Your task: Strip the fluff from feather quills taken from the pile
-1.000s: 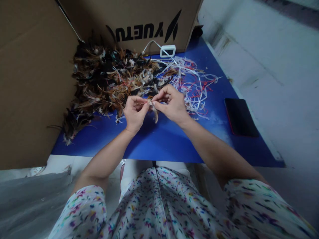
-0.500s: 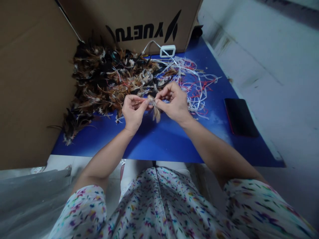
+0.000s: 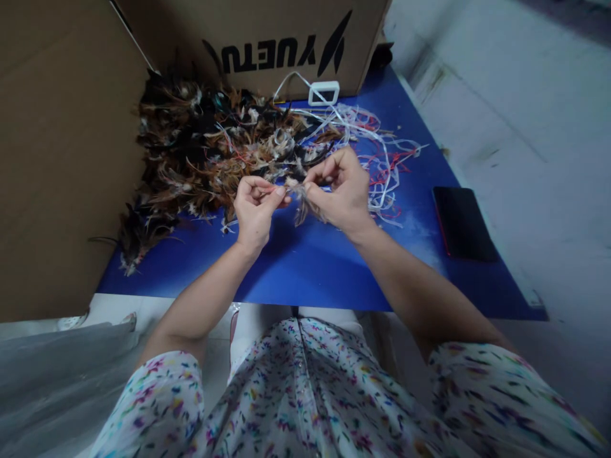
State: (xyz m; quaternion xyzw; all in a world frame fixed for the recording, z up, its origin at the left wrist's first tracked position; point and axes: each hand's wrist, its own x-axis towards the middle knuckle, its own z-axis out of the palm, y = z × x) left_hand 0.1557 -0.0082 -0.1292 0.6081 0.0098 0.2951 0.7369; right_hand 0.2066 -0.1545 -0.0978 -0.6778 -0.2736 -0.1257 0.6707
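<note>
A small tuft of brown-grey feathers (image 3: 302,207) hangs between my two hands over the blue table. My left hand (image 3: 255,210) pinches its left end between thumb and forefinger, where a thin reddish bit shows at the fingertips. From the other side, my right hand (image 3: 344,192) grips the tuft with thumb and forefinger. Just beyond the hands spreads a big heap of brown and black feathers (image 3: 200,146). Behind my right hand lies a tangle of white and red strings (image 3: 382,152), partly covered by that hand.
A tall cardboard box (image 3: 267,25) stands at the back, and a brown cardboard panel (image 3: 67,159) rises on the left. Near the box sits a small white device (image 3: 324,93). A black phone (image 3: 464,224) lies on the blue table (image 3: 305,267) at the right, by the wall.
My right hand has moved slightly right and away from the left. The feather tuft is spread wider and leans towards the right hand. My left hand has barely moved.
</note>
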